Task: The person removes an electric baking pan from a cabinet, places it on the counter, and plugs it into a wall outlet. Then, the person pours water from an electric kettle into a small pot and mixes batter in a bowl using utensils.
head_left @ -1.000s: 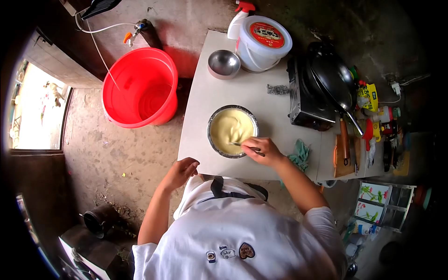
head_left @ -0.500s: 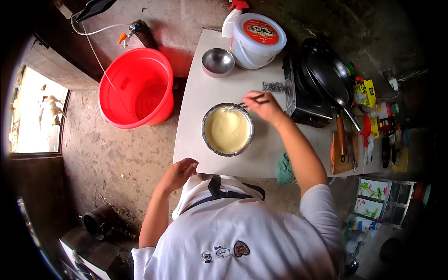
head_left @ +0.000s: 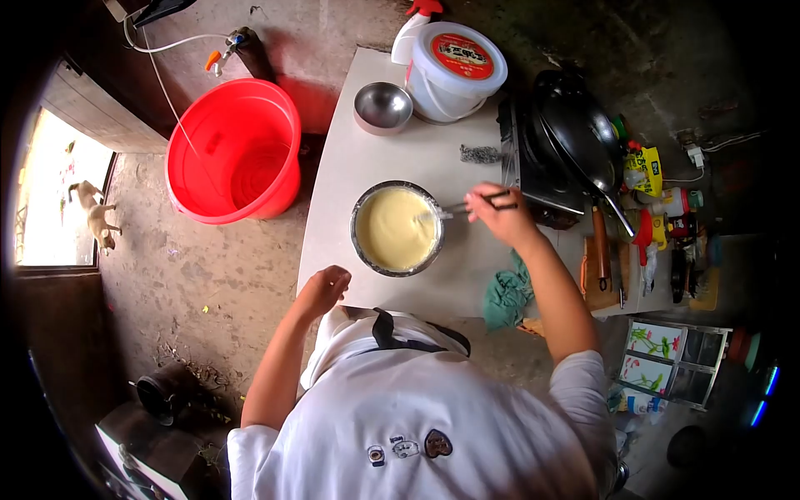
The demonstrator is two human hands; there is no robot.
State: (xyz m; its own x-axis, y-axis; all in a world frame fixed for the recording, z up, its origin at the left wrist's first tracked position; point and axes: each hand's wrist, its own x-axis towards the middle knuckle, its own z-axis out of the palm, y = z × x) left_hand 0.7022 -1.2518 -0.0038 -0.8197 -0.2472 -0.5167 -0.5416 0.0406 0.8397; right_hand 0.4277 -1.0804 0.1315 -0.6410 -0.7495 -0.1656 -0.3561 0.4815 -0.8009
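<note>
My right hand [head_left: 498, 210] grips a pair of dark chopsticks [head_left: 455, 208], whose pale tips dip into the right side of the batter. This smooth, pale yellow batter [head_left: 393, 232] fills much of a round metal bowl [head_left: 358, 250] standing on the white table [head_left: 333, 187]. Some batter or flour clings to the bowl's inner rim. At the table's front edge, left of the bowl and apart from it, my left hand [head_left: 327, 288] is loosely closed, with nothing visible in it.
Behind the bowl stand a small metal bowl [head_left: 383, 108], a lidded white bucket [head_left: 454, 75] and a spray bottle [head_left: 410, 33]. To the right are a steel scourer [head_left: 481, 154], a stove with a wok [head_left: 579, 133] and a green cloth [head_left: 507, 298]. A red tub [head_left: 237, 158] sits left; a dog [head_left: 93, 215] is by the doorway.
My right hand and the chopsticks have moved from the bowl's upper right down along its right side. The camera view has shifted slightly. The dog shows more fully in the doorway.
</note>
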